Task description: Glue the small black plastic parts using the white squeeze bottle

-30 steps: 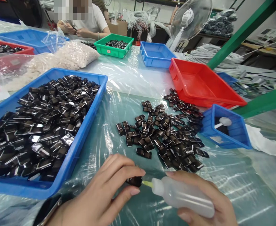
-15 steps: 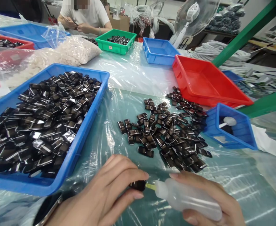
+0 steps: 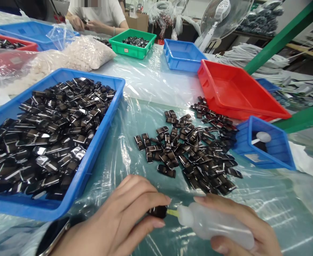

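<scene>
Bottle (image 3: 222,227) and black piece (image 3: 158,212) face each other just this side of the heap (image 3: 199,153). The left hand (image 3: 127,217) pinches the piece, fingers nearly closed; the right hand (image 3: 255,225) curls round the bottle. I'd call the piece light, stiff, slick, best held by its edges; the bottle soft, squeezable mid-body.

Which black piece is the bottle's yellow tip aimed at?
The black piece pinched in the left hand; those in the loose pile and large blue tray lie unheld.
</scene>
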